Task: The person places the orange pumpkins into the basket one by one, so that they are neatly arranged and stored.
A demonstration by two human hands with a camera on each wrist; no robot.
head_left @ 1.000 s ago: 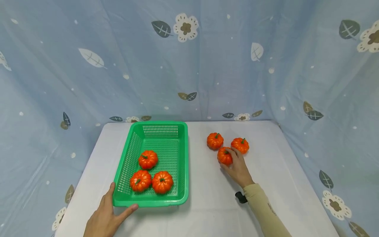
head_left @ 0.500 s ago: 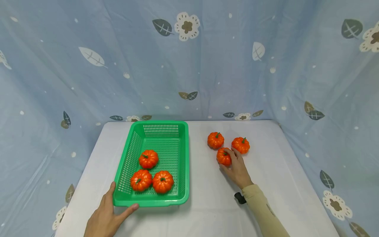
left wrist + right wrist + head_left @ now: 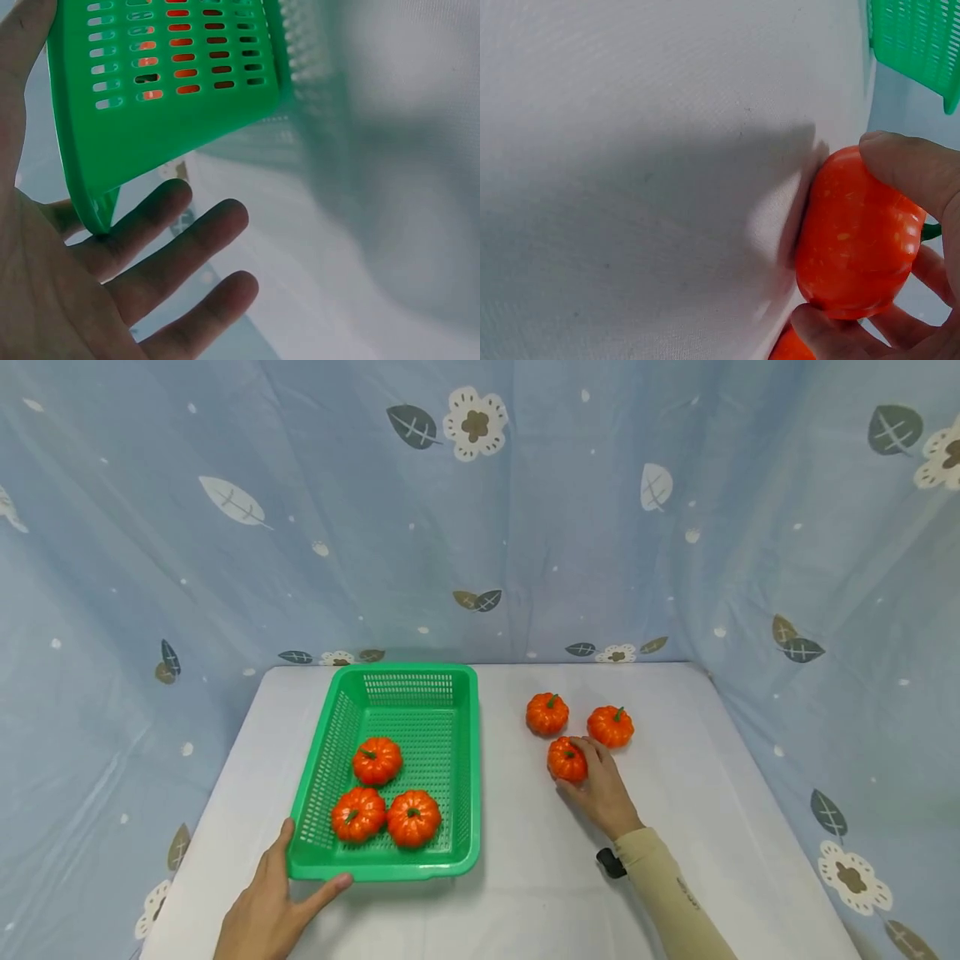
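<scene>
Pumpkins: three in basket [image 3: 465, 760], three on table [image 3: 525, 877] | right hand [image 3: 600, 789] grips one pumpkin [image 3: 566, 760] | left hand [image 3: 262, 914] flat, seemingly touching basket corner

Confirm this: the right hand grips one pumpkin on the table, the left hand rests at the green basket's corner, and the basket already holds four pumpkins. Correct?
Not quite. The head view shows the green basket holding three pumpkins, not four. The right hand does grip a pumpkin, and the left hand rests at the basket's corner.
</scene>
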